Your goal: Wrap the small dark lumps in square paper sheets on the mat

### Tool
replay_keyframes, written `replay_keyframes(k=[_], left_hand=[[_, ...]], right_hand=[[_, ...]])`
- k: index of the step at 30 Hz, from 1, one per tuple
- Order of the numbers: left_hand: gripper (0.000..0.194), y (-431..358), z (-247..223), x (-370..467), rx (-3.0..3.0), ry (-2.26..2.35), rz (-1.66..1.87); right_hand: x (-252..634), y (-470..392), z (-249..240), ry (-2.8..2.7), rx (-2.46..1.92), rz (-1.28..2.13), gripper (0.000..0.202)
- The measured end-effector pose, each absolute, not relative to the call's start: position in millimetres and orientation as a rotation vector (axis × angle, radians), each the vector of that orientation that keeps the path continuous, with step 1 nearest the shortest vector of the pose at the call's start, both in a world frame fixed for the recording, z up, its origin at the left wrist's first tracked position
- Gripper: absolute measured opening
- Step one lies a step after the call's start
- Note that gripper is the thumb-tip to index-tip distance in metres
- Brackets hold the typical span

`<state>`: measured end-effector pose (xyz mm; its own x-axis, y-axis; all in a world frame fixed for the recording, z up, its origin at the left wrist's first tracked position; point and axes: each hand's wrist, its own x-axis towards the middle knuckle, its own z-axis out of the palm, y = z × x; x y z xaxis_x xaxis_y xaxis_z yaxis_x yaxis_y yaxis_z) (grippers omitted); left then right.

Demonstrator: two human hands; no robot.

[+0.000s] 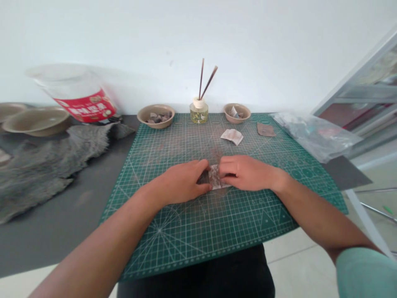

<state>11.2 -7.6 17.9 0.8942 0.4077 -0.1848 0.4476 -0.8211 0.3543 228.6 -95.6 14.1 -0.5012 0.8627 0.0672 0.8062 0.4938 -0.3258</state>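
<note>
A small speckled white sheet point(214, 177) lies on the green cutting mat point(186, 223) between my hands. My left hand point(186, 181) touches its left edge with thumb and index finger, which are apart from each other. At the sheet's right part, my right hand point(245, 171) has its fingers bent and drawn together; whatever is between its fingertips is too small to make out. Beyond my right hand lies a crumpled white paper point(232, 136), with a flat brown piece point(266, 129) to its right.
Along the mat's far edge stand a bowl of dark bits point(156, 116), a reed diffuser point(199, 111) and a smaller bowl point(237, 113). Plastic bags point(319, 134) lie at right. At left are a ragged grey cloth point(46, 161), an empty bowl point(37, 121) and a red-labelled tub point(80, 93).
</note>
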Motion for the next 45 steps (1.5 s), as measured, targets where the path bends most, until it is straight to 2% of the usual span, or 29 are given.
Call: replay_keyframes(k=[6,13,17,21,26,32,36,41,45], left_hand=[[0.026,-7,17,10,2.68,0.605,-0.127],[0.027,-5,14,12,2.69,0.592,-0.131],[0.037,-4,13,13,2.654,0.639,-0.214],[0.043,-1,9,14,2.608,0.688,-0.247],[0.041,-1,9,16,2.605,0.707,-0.266],[0.038,-1,9,15,2.634,0.666,-0.22],[0.037,-3,11,14,2.656,0.657,-0.193],[0.03,-5,14,13,2.702,0.571,-0.128],[0.029,-4,13,13,2.71,0.571,-0.128]], right_hand=[[227,-93,8,-2.384,-1.601,0.181,0.013],[225,-96,9,-2.446,-1.47,0.352,0.01],[230,-96,10,-2.363,-1.599,0.298,0.01],[228,-96,9,-2.46,-1.431,0.434,0.011],[228,-94,9,-2.353,-1.611,0.302,0.009],[225,-97,11,-2.472,-1.445,0.436,0.011],[231,-98,15,-2.371,-1.656,0.278,0.01],[225,-99,14,-2.526,-1.403,0.421,0.014],[227,-95,12,-2.449,-1.505,0.289,0.011]])
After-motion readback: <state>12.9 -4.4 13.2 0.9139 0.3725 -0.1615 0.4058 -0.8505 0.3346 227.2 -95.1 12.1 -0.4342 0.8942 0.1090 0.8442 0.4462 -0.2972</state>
